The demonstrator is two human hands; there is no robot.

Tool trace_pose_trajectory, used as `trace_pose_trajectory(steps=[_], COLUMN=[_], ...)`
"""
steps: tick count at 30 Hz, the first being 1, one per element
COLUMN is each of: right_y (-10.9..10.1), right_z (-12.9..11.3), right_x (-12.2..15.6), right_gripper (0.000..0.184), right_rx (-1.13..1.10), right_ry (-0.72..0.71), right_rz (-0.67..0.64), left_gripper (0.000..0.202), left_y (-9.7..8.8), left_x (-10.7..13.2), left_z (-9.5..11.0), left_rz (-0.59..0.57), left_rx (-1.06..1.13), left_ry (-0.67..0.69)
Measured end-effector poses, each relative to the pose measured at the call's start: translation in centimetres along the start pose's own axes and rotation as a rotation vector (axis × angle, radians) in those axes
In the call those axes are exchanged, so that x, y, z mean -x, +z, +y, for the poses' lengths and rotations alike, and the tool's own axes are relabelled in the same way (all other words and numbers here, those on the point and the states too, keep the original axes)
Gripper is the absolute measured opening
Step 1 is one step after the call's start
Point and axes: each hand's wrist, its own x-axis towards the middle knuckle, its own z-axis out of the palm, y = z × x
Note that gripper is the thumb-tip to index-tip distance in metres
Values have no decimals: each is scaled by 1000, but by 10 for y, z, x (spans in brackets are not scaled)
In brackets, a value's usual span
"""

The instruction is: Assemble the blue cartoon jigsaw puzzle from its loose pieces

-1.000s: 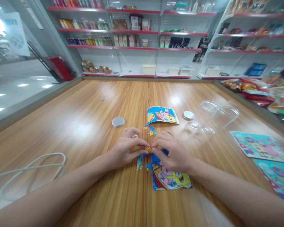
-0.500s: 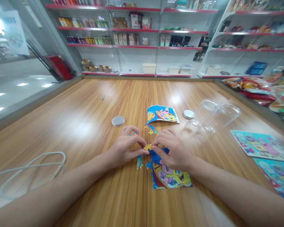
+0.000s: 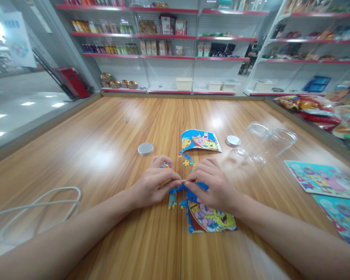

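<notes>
My left hand [image 3: 156,181] and my right hand [image 3: 211,182] meet fingertip to fingertip, pinching a small puzzle piece [image 3: 183,181] between them, seen nearly edge-on. Below my right hand lies a partly joined jigsaw puzzle [image 3: 211,217] with a pink figure in a boat and a yellow sponge figure. Loose blue pieces [image 3: 172,198] rest at its left side. Further loose pieces [image 3: 187,161] lie beyond my fingers, and some [image 3: 165,165] are partly hidden behind my left hand. A curved picture card [image 3: 201,140] with the same scene stands farther back.
Two clear jars [image 3: 268,142] lie at the right near a white-rimmed lid [image 3: 233,140]. Another silver lid [image 3: 146,148] is left of centre. Picture sheets [image 3: 323,179] lie at the right edge, a white cable [image 3: 46,204] at the left. Snack bags [image 3: 312,109] are beyond the table's right edge.
The yellow puzzle piece between my fingertips has tilted from showing its face to nearly edge-on. Both hands have stayed in almost the same place.
</notes>
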Motion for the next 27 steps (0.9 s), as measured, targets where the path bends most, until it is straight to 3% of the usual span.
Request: trace_pose_trajectory(steps=[10,15,21,27], right_y=[-1,2,4,4], right_z=[0,0,3,5], right_x=[1,0,1,1], right_gripper=[15,14,13,16], right_rx=[-116,-99,-125,-127], right_ry=[-161,-194,21,181], right_rz=[-49,-46,27,60], left_gripper=[18,12,23,17], left_y=[0,-1,-3,-2], left_x=[0,-2,-5,-5], left_z=[1,2,3,4], left_rz=[-114,-230,-158,-107], left_rx=[36,88,54,12], left_ry=[4,41,-11,-63])
